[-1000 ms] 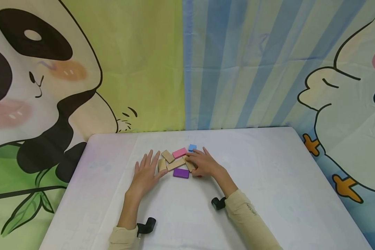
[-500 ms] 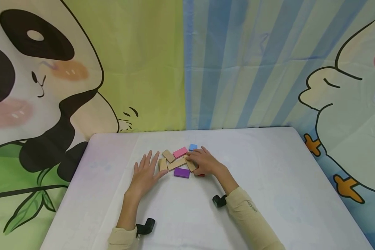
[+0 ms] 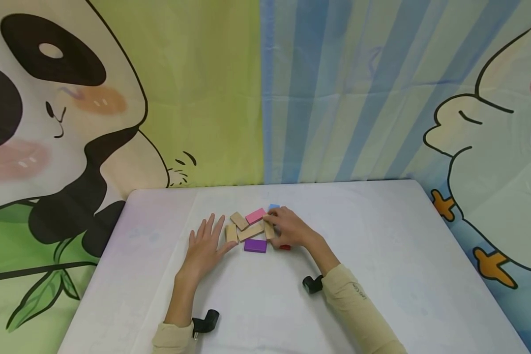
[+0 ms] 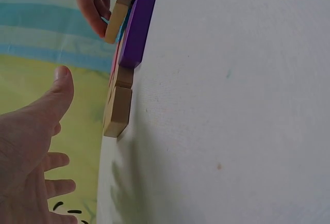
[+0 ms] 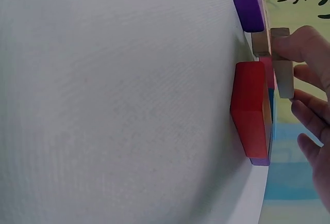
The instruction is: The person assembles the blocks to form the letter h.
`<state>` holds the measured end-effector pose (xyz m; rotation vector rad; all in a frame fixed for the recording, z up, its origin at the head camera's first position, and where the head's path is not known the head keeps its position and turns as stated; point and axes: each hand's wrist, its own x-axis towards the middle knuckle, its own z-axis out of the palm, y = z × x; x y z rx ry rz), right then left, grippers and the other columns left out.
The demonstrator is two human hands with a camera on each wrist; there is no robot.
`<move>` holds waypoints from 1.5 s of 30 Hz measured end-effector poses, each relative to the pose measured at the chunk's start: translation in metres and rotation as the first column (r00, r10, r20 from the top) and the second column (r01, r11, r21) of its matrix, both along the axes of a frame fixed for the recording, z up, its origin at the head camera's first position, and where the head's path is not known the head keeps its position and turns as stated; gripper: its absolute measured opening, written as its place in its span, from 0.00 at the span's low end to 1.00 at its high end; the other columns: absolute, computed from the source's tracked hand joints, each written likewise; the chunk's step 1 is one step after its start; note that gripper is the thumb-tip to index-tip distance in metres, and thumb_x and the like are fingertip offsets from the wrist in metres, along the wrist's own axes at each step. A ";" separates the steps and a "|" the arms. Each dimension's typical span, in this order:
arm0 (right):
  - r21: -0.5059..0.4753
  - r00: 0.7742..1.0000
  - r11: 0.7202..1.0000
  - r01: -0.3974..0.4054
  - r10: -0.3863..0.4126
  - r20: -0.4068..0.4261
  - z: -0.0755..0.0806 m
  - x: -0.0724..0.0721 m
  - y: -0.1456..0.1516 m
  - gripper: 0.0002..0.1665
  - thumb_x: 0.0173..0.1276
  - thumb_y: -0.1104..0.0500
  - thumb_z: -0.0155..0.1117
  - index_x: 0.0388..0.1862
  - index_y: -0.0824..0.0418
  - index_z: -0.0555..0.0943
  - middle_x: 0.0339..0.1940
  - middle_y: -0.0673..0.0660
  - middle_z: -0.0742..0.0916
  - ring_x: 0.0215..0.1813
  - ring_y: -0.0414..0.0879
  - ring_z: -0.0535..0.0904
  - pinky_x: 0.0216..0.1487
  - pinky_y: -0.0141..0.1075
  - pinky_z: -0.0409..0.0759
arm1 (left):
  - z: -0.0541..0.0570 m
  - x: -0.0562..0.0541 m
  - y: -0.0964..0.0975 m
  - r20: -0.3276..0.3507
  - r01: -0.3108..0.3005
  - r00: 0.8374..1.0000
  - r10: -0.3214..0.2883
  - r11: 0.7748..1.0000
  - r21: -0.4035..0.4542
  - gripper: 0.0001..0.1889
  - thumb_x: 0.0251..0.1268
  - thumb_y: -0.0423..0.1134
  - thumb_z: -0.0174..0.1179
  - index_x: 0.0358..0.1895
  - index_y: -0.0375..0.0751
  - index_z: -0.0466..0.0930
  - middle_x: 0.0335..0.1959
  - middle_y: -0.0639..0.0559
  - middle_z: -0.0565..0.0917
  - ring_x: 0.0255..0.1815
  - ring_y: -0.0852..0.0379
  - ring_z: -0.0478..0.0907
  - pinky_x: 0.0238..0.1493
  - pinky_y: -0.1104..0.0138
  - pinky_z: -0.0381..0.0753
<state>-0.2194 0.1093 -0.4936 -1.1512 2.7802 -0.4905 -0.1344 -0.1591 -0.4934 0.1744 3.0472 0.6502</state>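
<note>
My right hand (image 3: 294, 228) pinches a plain wooden block (image 3: 269, 229) between thumb and fingers at the right side of a small cluster. In the right wrist view that wooden block (image 5: 284, 77) is raised off the tabletop. My left hand (image 3: 205, 246) lies with fingers spread, its thumb close to the leftmost wooden block (image 3: 231, 233). Two more wooden blocks (image 3: 239, 221) lie in the cluster. A pink block (image 3: 255, 215) sits behind them, and a purple block (image 3: 255, 246) in front. Beneath my right hand a red block (image 5: 249, 108) partly shows.
A blue block (image 3: 273, 207) at the back is mostly hidden by my right hand. Another purple piece (image 5: 260, 161) peeks out behind the red block. The white-covered table (image 3: 380, 255) ends at a printed curtain (image 3: 336, 98). A small black camera sits on each wrist.
The wooden block in my right hand has turned from slanted to nearly straight. My right fingers now cover more of the blue block, and more red shows. My left hand stays in place.
</note>
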 end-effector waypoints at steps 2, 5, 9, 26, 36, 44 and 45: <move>-0.017 1.000 1.000 0.016 -0.016 -0.014 0.002 0.001 0.000 0.38 0.55 0.50 0.70 0.66 0.57 0.74 0.62 0.59 0.77 0.59 0.52 0.72 0.60 0.46 0.75 | 0.000 0.000 0.000 0.005 -0.005 1.000 0.005 1.000 0.001 0.44 0.65 0.63 0.55 0.78 0.49 0.48 0.79 0.39 0.49 0.79 0.34 0.46 0.71 0.31 0.44; -0.028 0.999 0.999 0.036 -0.037 -0.031 0.002 0.002 0.001 0.38 0.56 0.49 0.70 0.66 0.57 0.74 0.61 0.60 0.76 0.59 0.52 0.72 0.59 0.45 0.76 | 0.000 0.001 -0.001 0.013 -0.013 1.000 0.013 1.000 0.002 0.45 0.64 0.64 0.55 0.78 0.50 0.48 0.79 0.39 0.49 0.79 0.34 0.46 0.71 0.31 0.43; -0.061 0.998 0.997 0.051 -0.054 -0.040 0.002 0.004 0.000 0.38 0.56 0.49 0.70 0.66 0.58 0.75 0.61 0.61 0.76 0.56 0.51 0.73 0.56 0.44 0.78 | 0.000 0.001 -0.002 0.020 -0.016 1.000 0.016 1.000 0.008 0.45 0.64 0.63 0.56 0.78 0.50 0.48 0.80 0.39 0.48 0.79 0.34 0.44 0.72 0.32 0.42; -0.195 0.993 0.980 0.034 -0.011 0.116 0.003 0.024 -0.045 0.42 0.59 0.49 0.72 0.69 0.62 0.71 0.61 0.59 0.74 0.55 0.46 0.72 0.52 0.35 0.81 | 0.003 0.018 -0.026 0.014 -0.029 0.999 0.030 0.999 -0.044 0.42 0.66 0.60 0.56 0.77 0.46 0.52 0.78 0.36 0.51 0.78 0.32 0.45 0.70 0.31 0.44; -0.176 0.993 0.984 -0.010 0.031 0.118 0.008 0.034 -0.072 0.41 0.58 0.49 0.72 0.69 0.61 0.71 0.63 0.59 0.74 0.58 0.47 0.71 0.56 0.33 0.79 | 0.008 0.027 -0.041 0.001 -0.066 0.998 0.067 0.996 -0.064 0.41 0.66 0.61 0.56 0.76 0.44 0.55 0.77 0.34 0.52 0.77 0.31 0.46 0.69 0.30 0.46; -0.157 0.995 0.986 -0.054 0.067 0.080 0.009 0.037 -0.082 0.41 0.59 0.49 0.72 0.69 0.62 0.71 0.61 0.58 0.75 0.55 0.44 0.70 0.50 0.27 0.77 | 0.006 0.028 -0.052 0.014 -0.070 0.997 0.071 0.996 -0.050 0.42 0.66 0.61 0.56 0.76 0.44 0.54 0.78 0.33 0.51 0.77 0.30 0.44 0.69 0.30 0.43; -0.156 0.994 0.986 -0.060 0.073 0.078 0.009 0.037 -0.083 0.41 0.59 0.49 0.72 0.69 0.62 0.71 0.60 0.58 0.75 0.53 0.44 0.70 0.49 0.27 0.77 | 0.005 0.029 -0.053 0.018 -0.071 0.997 0.072 0.996 -0.052 0.42 0.66 0.61 0.55 0.76 0.44 0.54 0.78 0.34 0.51 0.78 0.30 0.44 0.69 0.30 0.42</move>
